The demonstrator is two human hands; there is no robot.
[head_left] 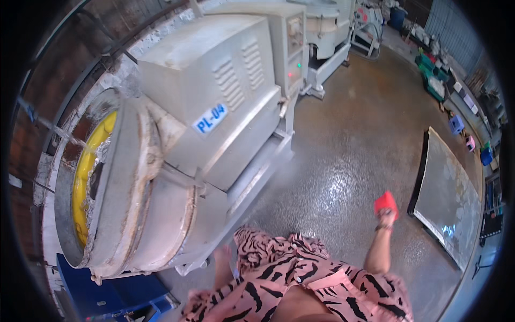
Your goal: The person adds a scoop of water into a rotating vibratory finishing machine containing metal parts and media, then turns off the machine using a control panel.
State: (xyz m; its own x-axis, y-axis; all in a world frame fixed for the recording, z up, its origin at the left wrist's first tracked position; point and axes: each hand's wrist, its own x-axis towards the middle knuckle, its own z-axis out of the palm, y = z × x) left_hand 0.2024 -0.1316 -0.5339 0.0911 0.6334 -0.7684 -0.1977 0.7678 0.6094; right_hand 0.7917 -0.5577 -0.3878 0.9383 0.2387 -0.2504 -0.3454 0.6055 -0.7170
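My right hand (384, 219), out over the wet floor to the right, is closed round a small bright red object (385, 202). Its exact kind is too small to make out. My left hand (222, 253) hangs low beside the base of the large grey machine (214, 102); its fingers are blurred, and I see nothing plainly held. At the left, the machine's tilted round drum (140, 214) has a yellow inner wall (83, 188) with whitish foamy wet matter against it. From a blue-ended hose (31, 111), a stream of water (67, 135) runs into the drum's mouth.
A dark blue box-like thing (107, 290) sits below the drum. On the right lies a large grey panel (448, 188) with a dark edge. Green crates (429, 75) and small tubs line the right wall. Another machine (322, 27) stands beyond. The concrete floor (343, 139) is wet.
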